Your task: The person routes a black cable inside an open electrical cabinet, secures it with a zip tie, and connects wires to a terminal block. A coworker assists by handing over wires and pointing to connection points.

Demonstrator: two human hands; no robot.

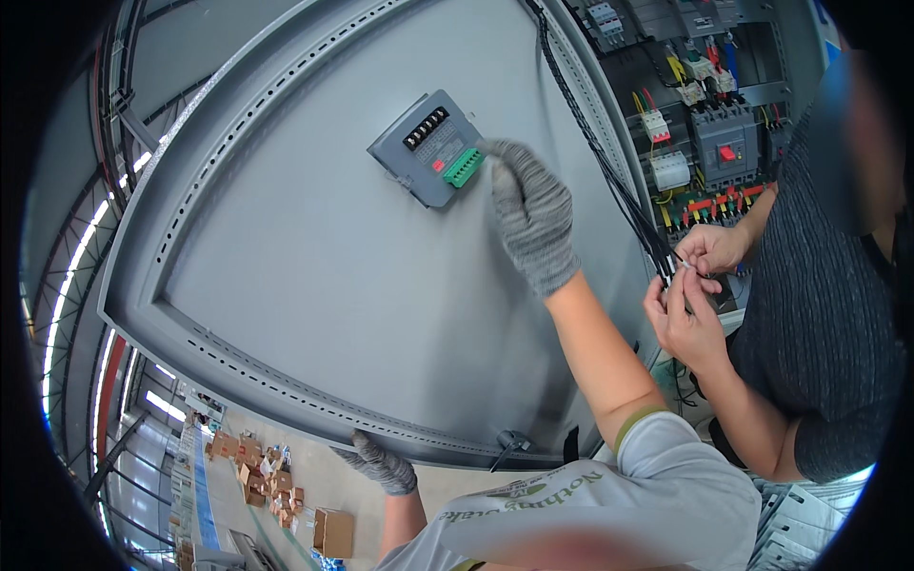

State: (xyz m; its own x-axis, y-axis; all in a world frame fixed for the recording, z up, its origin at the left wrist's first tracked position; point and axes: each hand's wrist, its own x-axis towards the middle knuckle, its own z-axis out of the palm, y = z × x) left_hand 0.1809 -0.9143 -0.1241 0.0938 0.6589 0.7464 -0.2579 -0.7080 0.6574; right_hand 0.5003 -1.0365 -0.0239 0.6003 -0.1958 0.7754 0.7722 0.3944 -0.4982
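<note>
Resting my left hand at the door rim, grip unclear; right hand half-curled by the green terminals of the grey module, can't tell if it's pinching anything. Module's seated, wiring looks undone; beyond, a co-worker handles black leads.

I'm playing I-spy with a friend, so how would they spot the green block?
Find the big grey cabinet door, then the boxy grey electrical module on its upper part. At the module's lower right, near the person's gloved right hand, is the terminal block. Unlike the module's black terminal strip and red patch, it is bright green.
</note>
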